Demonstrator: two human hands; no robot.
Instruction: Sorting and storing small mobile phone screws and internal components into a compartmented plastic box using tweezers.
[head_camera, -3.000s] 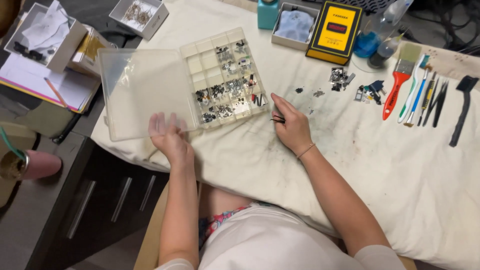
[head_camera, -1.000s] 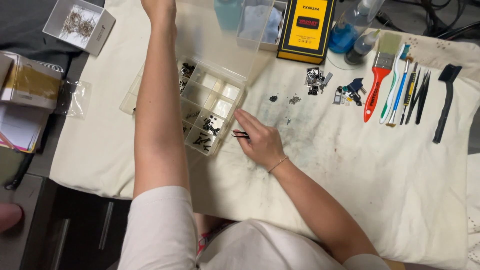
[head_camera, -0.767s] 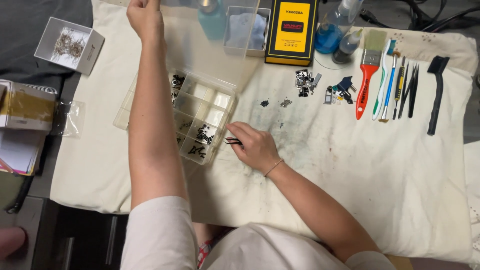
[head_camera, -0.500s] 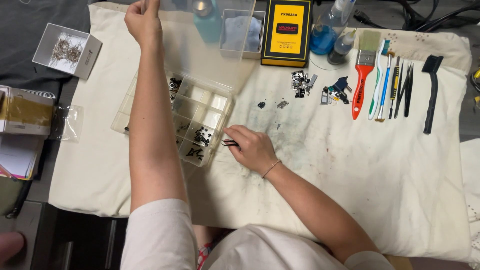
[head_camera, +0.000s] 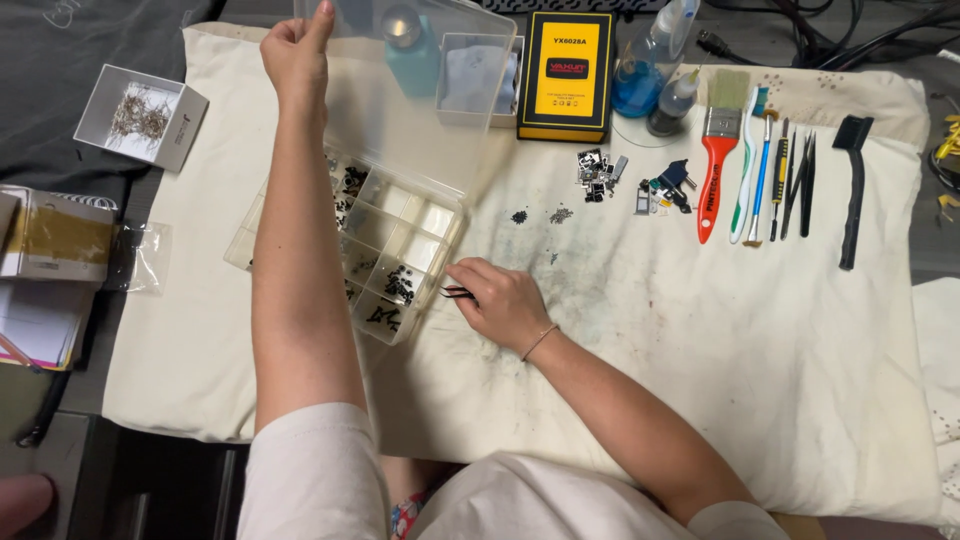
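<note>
One view is given, taken from the head and aimed steeply down. The cloth-covered table is seen from close above, the arms reaching in from the bottom edge; nothing is shared with a second view.

A clear plastic organiser box holds small black parts. The cloth is cream with grey smudges. A brush has a red handle, a flat box is yellow and black, a bottle blue.

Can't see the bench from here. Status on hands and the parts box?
Left hand holding clear lid up. Right hand gripping black tweezers beside compartment box. Nothing between tweezers and box.
</note>
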